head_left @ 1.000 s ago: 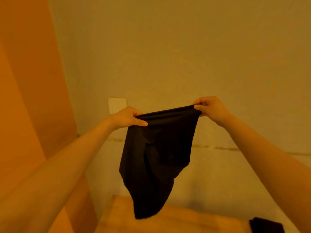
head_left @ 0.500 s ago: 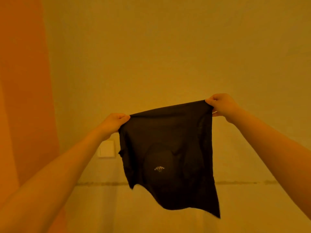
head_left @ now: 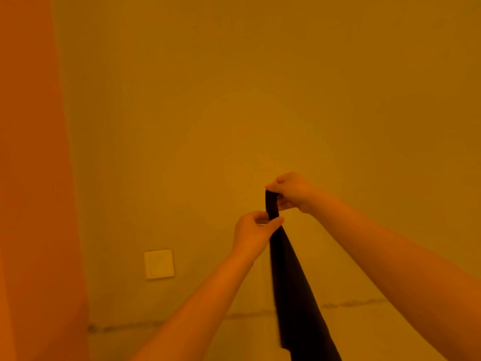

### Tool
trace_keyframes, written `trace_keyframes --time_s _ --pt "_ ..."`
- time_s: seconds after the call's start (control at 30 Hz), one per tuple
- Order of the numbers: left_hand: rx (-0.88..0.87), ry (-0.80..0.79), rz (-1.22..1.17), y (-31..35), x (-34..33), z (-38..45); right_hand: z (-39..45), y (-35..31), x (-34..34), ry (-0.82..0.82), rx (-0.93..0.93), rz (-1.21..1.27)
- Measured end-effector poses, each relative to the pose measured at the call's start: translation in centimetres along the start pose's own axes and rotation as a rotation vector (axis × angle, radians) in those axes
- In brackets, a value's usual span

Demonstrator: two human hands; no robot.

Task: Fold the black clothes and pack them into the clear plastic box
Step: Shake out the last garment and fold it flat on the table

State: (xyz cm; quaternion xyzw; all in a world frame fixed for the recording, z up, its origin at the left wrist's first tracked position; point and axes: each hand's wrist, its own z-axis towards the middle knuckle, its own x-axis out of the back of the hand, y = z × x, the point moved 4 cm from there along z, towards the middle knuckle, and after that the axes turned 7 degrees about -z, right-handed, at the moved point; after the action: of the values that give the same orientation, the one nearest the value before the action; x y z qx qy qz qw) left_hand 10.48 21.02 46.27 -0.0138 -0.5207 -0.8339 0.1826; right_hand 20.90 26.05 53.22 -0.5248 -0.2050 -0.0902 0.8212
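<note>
A black garment (head_left: 294,287) hangs in the air in front of the wall, doubled over into a narrow strip that widens downward and runs off the bottom edge. My right hand (head_left: 290,191) pinches its top end. Just below and to the left, my left hand (head_left: 253,230) pinches the same top edge, thumb against the cloth. Both hands are close together, almost touching. The clear plastic box is out of view.
A plain wall fills the view, with a white wall switch (head_left: 158,263) low on the left and a dark horizontal seam (head_left: 161,325) near the bottom. An orange panel (head_left: 33,178) runs down the left side.
My hands came together from wide apart, bringing the two top corners of the garment side by side, so the spread cloth now hangs folded in half. The view tilted up; the table has dropped out of sight.
</note>
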Motion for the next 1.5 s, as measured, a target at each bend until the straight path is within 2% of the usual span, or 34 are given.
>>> trace_keyframes --time_s 0.1,0.23,0.47,0.6,0.7,0.77,0.8,0.83,0.87,0.9,0.93,1.0,1.07,1.1,1.2,1.3,1.37,1.5 --pt "0.014 -0.042 -0.165 -0.3 -0.4 0.1 -0.2 0.9 1.0 0.020 -0.014 0.040" --pt "0.053 -0.126 -0.212 -0.2 -2.0 -0.2 -0.8 1.9 2.5 0.095 -0.078 0.122" --pt "0.072 -0.342 0.285 -3.6 -5.0 -3.1 -1.3 2.9 6.2 0.388 -0.169 0.278" --pt "0.123 -0.382 0.141 -5.4 -2.2 -3.0 -1.7 3.5 8.9 0.481 -0.183 0.321" --pt "0.068 -0.277 0.123 -3.5 1.2 -1.2 -1.5 5.2 10.7 0.520 -0.221 0.341" --pt "0.013 -0.208 0.154 -1.7 3.3 0.2 -1.4 6.6 11.5 0.461 -0.302 0.219" --pt "-0.010 -0.187 0.174 -0.8 4.0 1.0 -1.3 7.2 11.7 0.386 -0.343 -0.041" --pt "-0.035 -0.183 0.205 0.2 4.4 1.7 -1.4 7.3 11.7 0.283 -0.351 -0.415" --pt "-0.061 -0.199 0.245 1.3 4.5 2.3 -1.3 7.1 11.4 0.226 -0.291 -0.778" --pt "-0.085 -0.232 0.285 2.4 4.3 2.8 -1.5 6.2 10.6 0.194 -0.173 -0.912" --pt "-0.101 -0.273 0.321 3.4 3.9 3.2 -1.6 5.4 9.3 0.146 -0.033 -0.838" --pt "-0.116 -0.349 0.354 5.3 2.8 3.5 -2.7 3.2 5.3 -0.139 0.164 -0.399" --pt "-0.137 -0.386 0.342 6.9 2.1 3.7 -3.8 1.8 1.4 -0.411 0.202 -0.149" --pt "-0.143 -0.391 0.348 7.4 2.1 3.8 -4.1 1.5 0.0 -0.458 0.214 -0.095" --pt "-0.083 -0.437 0.391 7.7 3.3 4.0 -3.9 1.1 -1.1 -0.420 0.215 0.088" --pt "0.138 -0.607 0.472 6.2 5.1 2.8 -3.7 1.0 -1.0 -0.399 0.226 0.156" --pt "0.249 -0.659 0.461 5.1 6.5 1.9 -3.7 1.0 -1.0 -0.422 0.228 0.142" --pt "0.228 -0.568 0.074 4.1 9.0 1.9 -3.4 1.6 -0.2 -0.493 0.191 0.201"
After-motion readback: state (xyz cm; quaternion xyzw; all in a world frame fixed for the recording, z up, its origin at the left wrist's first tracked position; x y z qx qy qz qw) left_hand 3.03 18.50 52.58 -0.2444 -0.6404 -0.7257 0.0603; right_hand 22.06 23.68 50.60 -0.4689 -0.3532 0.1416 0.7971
